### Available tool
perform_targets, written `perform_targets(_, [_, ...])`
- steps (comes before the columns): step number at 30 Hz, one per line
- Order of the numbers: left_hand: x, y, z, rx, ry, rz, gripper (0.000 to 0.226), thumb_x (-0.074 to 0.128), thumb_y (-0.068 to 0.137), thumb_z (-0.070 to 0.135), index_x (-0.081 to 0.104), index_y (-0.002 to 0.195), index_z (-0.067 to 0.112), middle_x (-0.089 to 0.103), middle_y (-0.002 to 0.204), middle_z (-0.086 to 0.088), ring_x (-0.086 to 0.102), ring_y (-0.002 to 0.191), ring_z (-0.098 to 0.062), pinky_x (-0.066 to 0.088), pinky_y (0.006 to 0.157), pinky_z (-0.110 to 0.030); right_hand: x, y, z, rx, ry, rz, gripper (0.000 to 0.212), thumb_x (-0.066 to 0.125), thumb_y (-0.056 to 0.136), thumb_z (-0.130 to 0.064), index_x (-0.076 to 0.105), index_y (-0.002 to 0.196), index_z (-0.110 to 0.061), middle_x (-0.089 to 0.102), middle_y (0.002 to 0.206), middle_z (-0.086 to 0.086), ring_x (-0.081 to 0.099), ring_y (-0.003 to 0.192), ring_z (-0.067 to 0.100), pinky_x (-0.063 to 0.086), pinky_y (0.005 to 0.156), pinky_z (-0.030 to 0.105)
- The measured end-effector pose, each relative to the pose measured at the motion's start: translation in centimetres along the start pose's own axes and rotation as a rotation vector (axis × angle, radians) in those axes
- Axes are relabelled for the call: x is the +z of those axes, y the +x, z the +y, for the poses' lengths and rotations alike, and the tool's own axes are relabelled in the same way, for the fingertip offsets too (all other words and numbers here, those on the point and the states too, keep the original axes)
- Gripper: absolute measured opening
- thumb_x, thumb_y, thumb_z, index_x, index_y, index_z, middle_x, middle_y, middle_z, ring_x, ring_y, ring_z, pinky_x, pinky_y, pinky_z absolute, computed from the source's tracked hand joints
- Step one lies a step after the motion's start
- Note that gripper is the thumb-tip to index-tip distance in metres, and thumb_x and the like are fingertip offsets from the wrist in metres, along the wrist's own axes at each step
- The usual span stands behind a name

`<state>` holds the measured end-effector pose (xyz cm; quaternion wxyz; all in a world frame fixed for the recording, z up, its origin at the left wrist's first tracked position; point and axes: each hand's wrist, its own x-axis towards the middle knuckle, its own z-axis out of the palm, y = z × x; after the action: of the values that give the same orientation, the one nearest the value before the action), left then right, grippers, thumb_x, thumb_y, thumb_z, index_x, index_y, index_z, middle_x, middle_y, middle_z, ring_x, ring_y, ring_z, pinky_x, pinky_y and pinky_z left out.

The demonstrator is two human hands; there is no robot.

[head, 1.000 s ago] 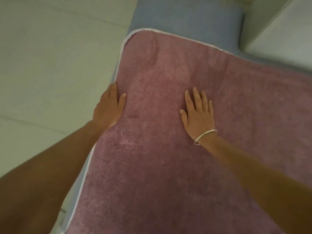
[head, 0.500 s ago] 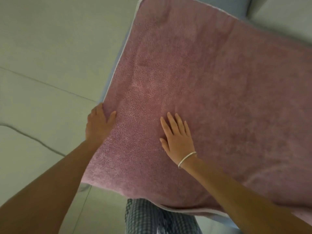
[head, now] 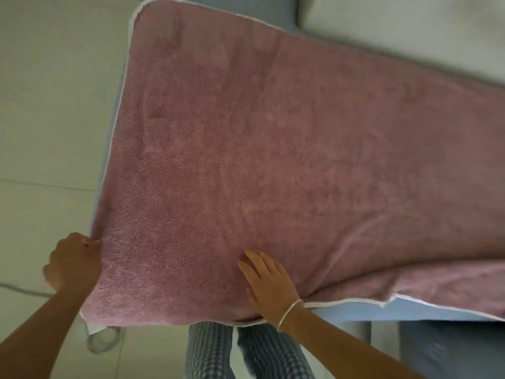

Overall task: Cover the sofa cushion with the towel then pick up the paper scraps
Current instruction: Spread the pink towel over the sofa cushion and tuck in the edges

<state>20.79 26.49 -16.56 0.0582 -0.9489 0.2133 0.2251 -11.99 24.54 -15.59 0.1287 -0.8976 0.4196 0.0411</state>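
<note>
Across the blue sofa cushion (head: 423,314), the pink towel (head: 273,160), spread almost edge to edge. Thin blue strips bare along the cushion's left edge and along the right part of its near edge.

At the towel's left edge, close to the near left corner, the left hand (head: 72,261), now curled and pinching the hem. Flat on that edge half a second ago.

Just inside the cushion's near edge, the right hand (head: 269,285), palm down with fingers straight, gripping nothing and pressing the pile as before, only nearer that edge. At its wrist, a thin bracelet (head: 289,314).

Below the near edge, checked trousers (head: 213,351); to the left, pale floor (head: 41,105).
</note>
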Motion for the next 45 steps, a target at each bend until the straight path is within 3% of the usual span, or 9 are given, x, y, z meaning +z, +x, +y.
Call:
perform_targets(5, [1.2, -3.3, 2.6, 0.21, 0.007, 0.192, 0.021, 0.052, 0.089, 0.008, 0.057, 0.1, -0.009, 0.054, 0.099, -0.039, 0.053, 0.089, -0.053, 0.047, 0.076, -0.06, -1.3, -4.3, 4.9, 0.095, -0.04, -0.006, 0.07, 0.084, 0.035, -0.037, 0.042, 0.089, -0.022, 0.07, 0.082, -0.003, 0.068, 0.069, 0.015, 0.053, 0.056, 0.019])
perform_targets(10, [5.3, -12.9, 9.9, 1.028, -0.038, 0.17, 0.031, 0.039, 0.084, 0.02, 0.062, 0.09, -0.001, 0.064, 0.091, -0.024, 0.058, 0.08, -0.04, 0.052, 0.068, -0.047, -2.0, -9.8, 11.8, 0.15, -0.12, 0.025, 0.074, 0.085, 0.029, -0.043, 0.038, 0.081, -0.019, 0.064, 0.065, -0.002, 0.053, 0.065, 0.017, 0.047, 0.051, 0.022])
perform_targets(16, [13.5, -27.1, 14.1, 1.604, 0.073, -0.035, 0.031, 0.047, 0.07, 0.046, 0.046, 0.089, 0.022, 0.058, 0.084, 0.004, 0.049, 0.076, -0.013, 0.045, 0.059, -0.021, -0.7, -14.9, 16.9, 0.041, -0.216, 0.04, 0.054, 0.076, 0.046, -0.035, 0.041, 0.084, -0.019, 0.067, 0.073, -0.002, 0.064, 0.065, 0.019, 0.035, 0.073, 0.031])
perform_targets(21, [17.2, -31.7, 14.9, 1.629, 0.225, 0.046, 0.059, 0.076, 0.045, 0.046, 0.038, 0.082, 0.021, 0.058, 0.071, 0.005, 0.041, 0.072, -0.014, 0.037, 0.058, -0.023, 0.6, -14.6, 19.0, -0.04, -0.218, 0.253, 0.01, 0.046, 0.07, -0.013, 0.04, 0.077, -0.018, 0.063, 0.064, -0.004, 0.053, 0.061, 0.016, 0.035, 0.068, 0.027])
perform_targets(26, [17.2, -32.3, 16.4, 1.642, 0.295, 0.27, 0.014, 0.04, 0.064, 0.019, 0.035, 0.077, 0.019, 0.055, 0.057, 0.005, 0.051, 0.053, -0.013, 0.038, 0.047, -0.024, -0.4, -13.8, 19.3, 0.007, -0.115, 0.271, 0.005, 0.046, 0.068, -0.015, 0.044, 0.068, -0.019, 0.056, 0.052, -0.005, 0.051, 0.049, 0.014, 0.039, 0.05, 0.025])
perform_targets(34, [17.3, -35.0, 14.8, 1.683, 0.532, -0.079, 0.041, 0.089, 0.024, 0.036, 0.065, 0.054, 0.024, 0.059, 0.05, 0.009, 0.056, 0.043, -0.005, 0.037, 0.032, -0.012, 0.6, -20.6, 17.9, 0.121, 0.103, -0.186, 0.031, 0.081, 0.027, -0.033, 0.066, 0.053, -0.023, 0.06, 0.042, -0.008, 0.058, 0.038, 0.006, 0.044, 0.041, 0.011])
perform_targets(39, [18.5, -37.3, 17.7, 1.628, 0.405, -0.061, 0.039, 0.088, 0.033, 0.03, 0.065, 0.065, 0.023, 0.061, 0.063, 0.006, 0.058, 0.051, -0.008, 0.038, 0.033, -0.013, 0.2, -22.1, 21.6, 0.218, 0.067, 0.101, 0.014, 0.042, 0.061, -0.014, 0.042, 0.074, -0.018, 0.057, 0.056, -0.002, 0.055, 0.049, 0.017, 0.043, 0.045, 0.021])
perform_targets(42, [19.1, -38.7, 19.6, 1.661, 0.383, -0.036, 0.041, 0.086, 0.037, 0.032, 0.065, 0.071, 0.023, 0.062, 0.067, 0.006, 0.059, 0.055, -0.009, 0.04, 0.037, -0.014, -0.3, -22.9, 24.2, 0.568, 0.179, 0.2, 0.01, 0.051, 0.074, -0.004, 0.053, 0.082, -0.009, 0.06, 0.072, 0.008, 0.061, 0.064, 0.024, 0.049, 0.054, 0.029])
perform_targets(45, [20.0, -40.2, 21.3, 1.685, 0.343, -0.036, 0.052, 0.086, 0.038, 0.036, 0.059, 0.08, 0.021, 0.061, 0.07, 0.005, 0.058, 0.058, -0.01, 0.042, 0.04, -0.015, -0.9, -23.4, 26.6, 1.327, 0.663, 0.316, 0.017, 0.051, 0.088, -0.006, 0.053, 0.103, 0.002, 0.059, 0.099, 0.017, 0.059, 0.09, 0.027, 0.044, 0.077, 0.034])
